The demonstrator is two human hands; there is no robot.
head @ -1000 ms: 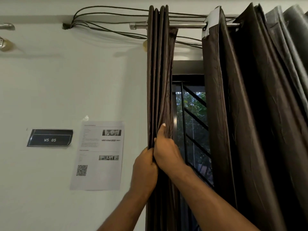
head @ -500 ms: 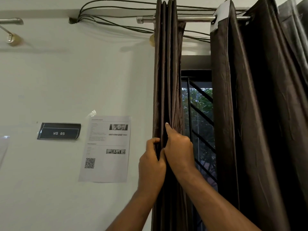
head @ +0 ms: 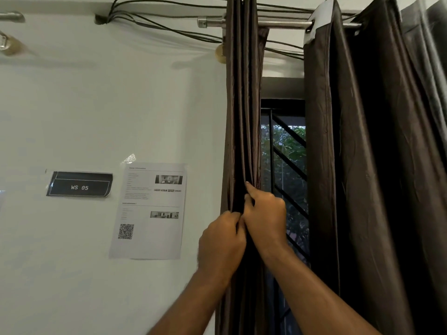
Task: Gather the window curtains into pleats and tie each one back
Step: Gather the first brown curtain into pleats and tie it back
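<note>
**Item 1, far left, top:** a metal rod end [head: 11,16] on the white wall [head: 96,117]. A small fitting sits below it, too blurred to identify.

**Item 2:** a black label [head: 79,187] reading "WS 05", stuck flat to the wall.

**Item 3:** a bundle of dark cables [head: 157,22]. It leaves a hole near the ceiling and runs right, past the curtain tops.

**Item 4:** a printed sheet [head: 147,211] just beside the label. It carries small photos and a QR code at its lower left.

**Item 5:** your left hand [head: 221,245], raised to the left edge of the pleated curtain [head: 244,105]. Its fingers curl in round the folds and hold them bunched.

**Item 6:** the pleated curtain itself, dark brown, hanging from the curtain rod [head: 283,23] at the window's left side. It is gathered into narrow upright folds from the rod down to the bottom of the view.

**Item 7:** your right hand [head: 264,213], touching the left hand and set slightly higher. It pinches the front folds, with the index finger lying straight up along the cloth.

**Item 8:** the window [head: 287,165], with a black frame and diagonal bars. Green leaves show beyond it, in the gap between the two curtains.

**Item 9:** a second curtain [head: 362,165] in the same brown, hanging in wide loose folds, well apart from both your hands. Pale lining shows at its top edge.

**Item 10, far right:** a grey curtain [head: 435,56], partly cut off by the edge of the view.
</note>
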